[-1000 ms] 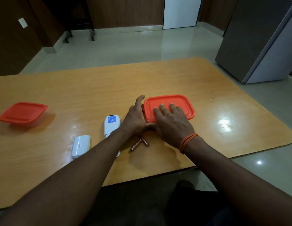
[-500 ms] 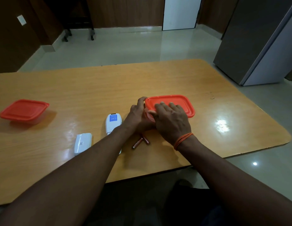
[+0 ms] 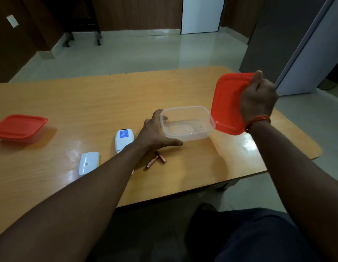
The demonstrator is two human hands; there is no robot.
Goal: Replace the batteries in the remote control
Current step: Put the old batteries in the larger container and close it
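A clear plastic container (image 3: pixel 188 122) stands uncovered in the middle of the wooden table (image 3: pixel 107 95), with nothing visible inside. My left hand (image 3: pixel 155 133) grips its left wall, thumb along the near side. My right hand (image 3: pixel 258 97) holds its red lid (image 3: pixel 227 103) tilted up in the air to the right of the container. A white remote (image 3: pixel 123 139) lies back side up, partly under my left forearm. Its white battery cover (image 3: pixel 88 162) lies to the left. Two brown batteries (image 3: pixel 156 161) lie crossed near my left wrist.
A second container with a red lid (image 3: pixel 19 127) sits shut at the table's left edge. A grey cabinet (image 3: pixel 289 40) stands on the floor beyond the table's right corner. The table's near edge runs just below the batteries.
My right hand has pulled the red lid off the container and lifted it up to the right. My left hand stayed at the container's left side.
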